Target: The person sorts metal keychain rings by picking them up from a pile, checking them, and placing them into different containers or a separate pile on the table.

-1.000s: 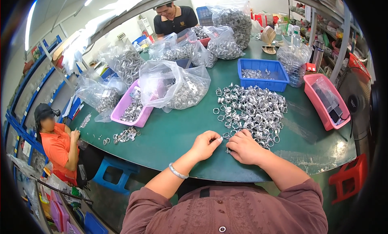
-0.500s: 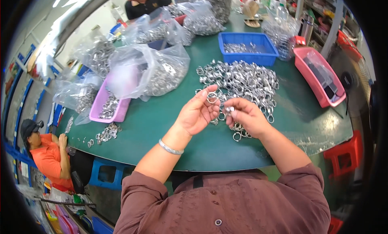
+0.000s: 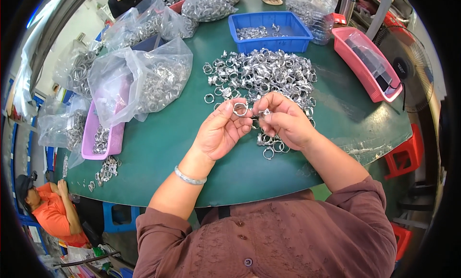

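My left hand (image 3: 217, 133) pinches a round silver metal ring (image 3: 235, 111) upright between thumb and fingers, its palm turned up. Close beside it, my right hand (image 3: 289, 124) is closed on a small silver metal piece (image 3: 264, 113), partly covered by the fingers, so its exact kind is hard to make out. The fingertips of both hands nearly meet. Just beyond them lies a large heap of silver metal rings (image 3: 269, 71) on the green table (image 3: 158, 162). A few loose rings (image 3: 269, 154) lie under and beside my right hand.
Behind the heap stands a blue tray (image 3: 273, 46) with small metal parts. A pink basket (image 3: 367, 81) is at the right, near a fan (image 3: 403, 61). Leftward are a purple basket (image 3: 115, 143) and clear bags of rings (image 3: 163, 81). A person in orange (image 3: 53, 213) sits far left.
My view has shifted, so the table's contents sit further left and higher. My right hand has come closer to the ring in my left hand, and its fingers have lifted.
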`<control>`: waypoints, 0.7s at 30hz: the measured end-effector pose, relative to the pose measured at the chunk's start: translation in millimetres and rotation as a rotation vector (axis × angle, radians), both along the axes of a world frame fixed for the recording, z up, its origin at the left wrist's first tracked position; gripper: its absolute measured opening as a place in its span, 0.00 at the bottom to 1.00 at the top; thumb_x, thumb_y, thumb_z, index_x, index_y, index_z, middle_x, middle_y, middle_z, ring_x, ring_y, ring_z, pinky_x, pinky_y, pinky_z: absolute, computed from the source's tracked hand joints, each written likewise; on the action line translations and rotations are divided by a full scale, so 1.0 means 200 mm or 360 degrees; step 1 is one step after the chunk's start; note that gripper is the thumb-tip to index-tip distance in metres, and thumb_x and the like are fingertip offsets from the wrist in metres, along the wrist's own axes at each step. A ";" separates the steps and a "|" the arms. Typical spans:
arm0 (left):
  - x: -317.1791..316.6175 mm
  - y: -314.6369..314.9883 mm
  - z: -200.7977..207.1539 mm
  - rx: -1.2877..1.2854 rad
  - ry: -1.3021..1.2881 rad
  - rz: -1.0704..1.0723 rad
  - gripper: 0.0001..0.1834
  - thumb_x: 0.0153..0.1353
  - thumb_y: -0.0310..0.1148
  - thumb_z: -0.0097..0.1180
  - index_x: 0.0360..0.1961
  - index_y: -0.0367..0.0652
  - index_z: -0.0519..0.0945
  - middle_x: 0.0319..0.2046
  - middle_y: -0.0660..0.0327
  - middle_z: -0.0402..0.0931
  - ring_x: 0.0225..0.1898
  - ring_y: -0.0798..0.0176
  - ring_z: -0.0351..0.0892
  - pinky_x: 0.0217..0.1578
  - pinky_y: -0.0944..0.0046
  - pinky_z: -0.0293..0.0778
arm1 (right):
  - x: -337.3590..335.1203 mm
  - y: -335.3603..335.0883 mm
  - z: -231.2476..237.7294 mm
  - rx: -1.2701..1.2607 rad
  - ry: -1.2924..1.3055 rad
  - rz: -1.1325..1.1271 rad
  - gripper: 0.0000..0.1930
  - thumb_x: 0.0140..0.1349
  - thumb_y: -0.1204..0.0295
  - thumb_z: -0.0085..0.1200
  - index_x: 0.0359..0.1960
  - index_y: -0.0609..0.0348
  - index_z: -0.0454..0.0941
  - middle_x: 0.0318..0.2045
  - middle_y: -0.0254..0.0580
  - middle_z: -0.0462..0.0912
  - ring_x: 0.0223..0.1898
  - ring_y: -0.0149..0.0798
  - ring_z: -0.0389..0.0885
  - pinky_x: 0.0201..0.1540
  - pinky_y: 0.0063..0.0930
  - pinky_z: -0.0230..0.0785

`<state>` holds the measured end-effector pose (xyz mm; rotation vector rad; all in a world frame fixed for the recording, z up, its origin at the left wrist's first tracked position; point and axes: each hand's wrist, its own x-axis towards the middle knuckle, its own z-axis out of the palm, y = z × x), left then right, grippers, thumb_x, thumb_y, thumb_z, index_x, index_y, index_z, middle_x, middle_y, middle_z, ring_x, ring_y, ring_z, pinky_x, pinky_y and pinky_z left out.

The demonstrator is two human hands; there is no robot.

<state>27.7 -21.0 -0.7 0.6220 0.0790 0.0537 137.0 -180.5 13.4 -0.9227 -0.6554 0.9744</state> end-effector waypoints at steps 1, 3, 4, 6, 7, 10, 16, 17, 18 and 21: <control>0.00 0.00 0.00 -0.0006 0.0003 0.0001 0.16 0.66 0.39 0.40 0.47 0.38 0.70 0.36 0.56 0.76 0.36 0.63 0.77 0.38 0.65 0.74 | 0.00 0.00 0.00 -0.0015 0.0030 0.0007 0.08 0.54 0.79 0.45 0.37 0.57 0.68 0.35 0.35 0.73 0.25 0.25 0.68 0.24 0.17 0.60; -0.01 0.01 -0.01 -0.0035 0.0016 0.0005 0.17 0.65 0.40 0.40 0.46 0.38 0.70 0.36 0.56 0.76 0.36 0.63 0.77 0.38 0.65 0.75 | 0.00 0.01 -0.01 -0.0034 0.0061 0.0016 0.08 0.55 0.79 0.44 0.37 0.58 0.68 0.35 0.35 0.73 0.25 0.25 0.68 0.24 0.17 0.60; -0.01 0.01 -0.01 -0.0040 0.0016 0.0006 0.17 0.65 0.40 0.40 0.46 0.38 0.70 0.36 0.56 0.76 0.36 0.63 0.77 0.38 0.65 0.75 | 0.00 0.01 -0.01 -0.0043 0.0047 0.0027 0.08 0.55 0.78 0.44 0.38 0.58 0.68 0.35 0.35 0.73 0.25 0.25 0.68 0.24 0.17 0.60; -0.02 0.01 -0.01 -0.0141 0.0030 -0.0014 0.17 0.66 0.41 0.40 0.45 0.38 0.71 0.35 0.56 0.77 0.34 0.63 0.78 0.37 0.66 0.75 | 0.00 0.01 -0.01 -0.0059 0.0019 0.0050 0.08 0.57 0.77 0.44 0.39 0.59 0.68 0.35 0.36 0.74 0.25 0.25 0.69 0.23 0.17 0.60; -0.02 0.01 -0.02 -0.0144 0.0030 -0.0013 0.17 0.66 0.41 0.40 0.45 0.38 0.71 0.35 0.56 0.77 0.34 0.63 0.78 0.37 0.66 0.75 | -0.01 0.01 -0.01 -0.0061 0.0019 0.0051 0.08 0.57 0.77 0.44 0.39 0.59 0.68 0.35 0.36 0.74 0.25 0.25 0.69 0.23 0.17 0.60; -0.02 0.03 -0.03 -0.0209 0.0030 -0.0074 0.18 0.66 0.43 0.37 0.44 0.40 0.72 0.34 0.58 0.78 0.35 0.62 0.79 0.38 0.66 0.74 | -0.02 0.02 0.00 -0.0101 0.0009 0.0037 0.08 0.58 0.75 0.46 0.39 0.60 0.68 0.33 0.34 0.73 0.24 0.23 0.69 0.23 0.16 0.63; -0.02 0.04 -0.04 -0.0318 0.0059 -0.0123 0.21 0.67 0.45 0.35 0.42 0.39 0.73 0.33 0.56 0.79 0.34 0.61 0.80 0.37 0.65 0.75 | -0.02 0.02 -0.01 -0.0104 -0.0089 -0.0023 0.10 0.58 0.73 0.49 0.40 0.60 0.68 0.33 0.34 0.74 0.25 0.23 0.70 0.24 0.16 0.65; -0.03 0.04 -0.04 -0.0324 0.0094 -0.0120 0.21 0.67 0.45 0.35 0.42 0.39 0.73 0.33 0.56 0.79 0.34 0.61 0.80 0.37 0.65 0.75 | -0.02 0.02 -0.01 -0.0125 -0.0099 -0.0019 0.10 0.57 0.74 0.49 0.40 0.60 0.68 0.33 0.34 0.74 0.25 0.23 0.71 0.24 0.16 0.66; -0.03 0.04 -0.04 -0.0328 0.0126 -0.0118 0.21 0.67 0.45 0.35 0.42 0.39 0.73 0.32 0.56 0.79 0.34 0.61 0.80 0.36 0.65 0.76 | -0.02 0.02 -0.01 -0.0145 -0.0110 -0.0016 0.10 0.57 0.74 0.50 0.40 0.61 0.68 0.34 0.34 0.74 0.26 0.23 0.71 0.25 0.17 0.66; -0.03 0.04 -0.04 -0.0290 0.0155 -0.0088 0.19 0.66 0.43 0.37 0.41 0.39 0.73 0.35 0.55 0.78 0.35 0.60 0.79 0.38 0.64 0.75 | -0.02 0.02 -0.01 -0.0113 -0.0176 0.0010 0.11 0.57 0.76 0.50 0.42 0.62 0.68 0.33 0.34 0.74 0.27 0.24 0.72 0.28 0.18 0.68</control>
